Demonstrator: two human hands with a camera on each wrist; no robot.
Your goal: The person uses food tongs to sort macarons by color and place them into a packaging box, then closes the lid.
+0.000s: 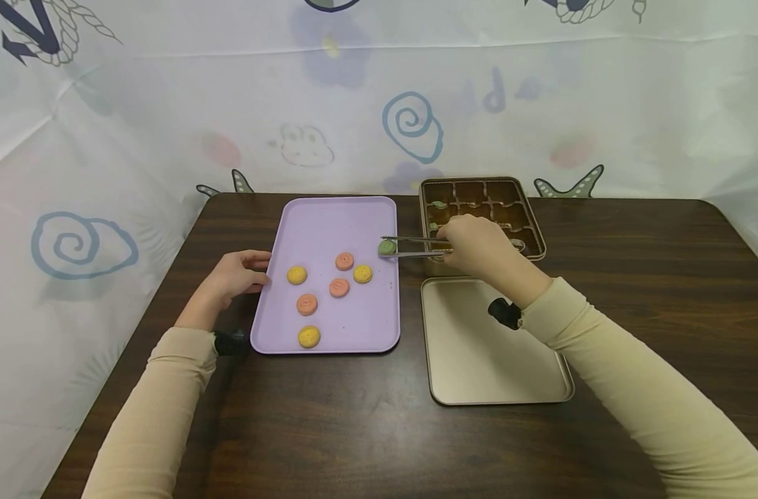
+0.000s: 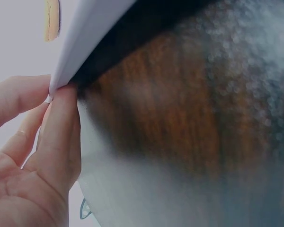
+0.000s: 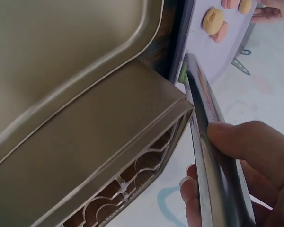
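Note:
My right hand (image 1: 478,244) grips metal tongs (image 1: 416,254), thumb on one arm and fingers on the other. Between the tongs' tips is a green macaron-like cookie (image 1: 388,247), over the right edge of the lilac tray (image 1: 329,222). In the right wrist view, the tongs (image 3: 206,109) partly hide that cookie (image 3: 183,74). My left hand (image 1: 231,277) pinches the tray's left rim; the left wrist view shows its fingers on both sides of the rim (image 2: 71,56). Pink cookies (image 1: 339,287) and yellow cookies (image 1: 309,336) lie on the tray.
A gold tin (image 1: 533,239) with a divided insert stands under my right hand, with bits of green in its left compartments. In front of it lies its flat gold lid (image 1: 478,374). Behind the dark wooden table (image 1: 329,430) hangs a patterned white curtain (image 1: 491,125).

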